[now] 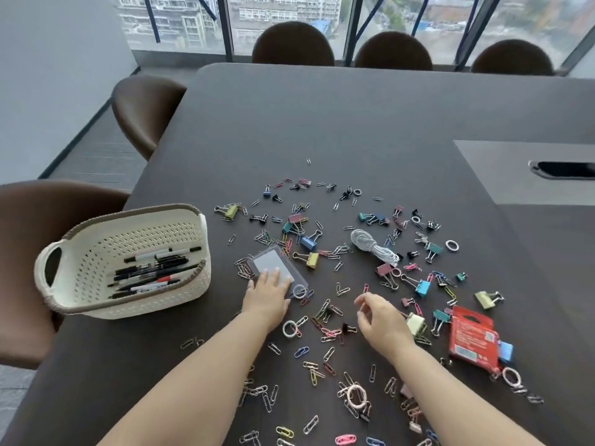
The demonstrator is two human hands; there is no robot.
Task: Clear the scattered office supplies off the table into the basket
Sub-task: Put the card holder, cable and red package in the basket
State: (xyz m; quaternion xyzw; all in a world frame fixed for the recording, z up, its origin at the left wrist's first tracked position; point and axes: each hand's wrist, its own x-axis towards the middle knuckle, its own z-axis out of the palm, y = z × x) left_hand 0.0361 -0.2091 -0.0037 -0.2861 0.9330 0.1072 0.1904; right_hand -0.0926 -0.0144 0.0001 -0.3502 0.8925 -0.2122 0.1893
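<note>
- Coloured wire paper clips (257, 391) litter the dark matte table (354, 123) nearest me, thickest between my bare forearms.
- My left hand (267, 300) lies flat, fingers straight and slightly spread, pressing on a clear, flat plastic card holder (273, 262) just right of the basket.
- My right hand (383, 320) hovers over the clips with fingers curled and thumb close to forefinger; whether they pinch a clip I cannot tell.
- At the table's left edge sits the cream perforated plastic basket (135, 210) with a brown woven rim. It holds only black and white pens (154, 272); the other supplies lie out on the table.
- The card holder looks slick and lies flush, so I judge my fingers may slide it instead of lifting it, dragging along the clips and the small ring at its corner.
- Thin clips could slip from a pinch or drop through the basket's holes, and a shove could send the basket off the edge.
- Further out lie boxy painted binder clips (312, 259) with sprung wire handles, a soft coil of white cord (370, 246) and a glossy red packet (471, 336).
</note>
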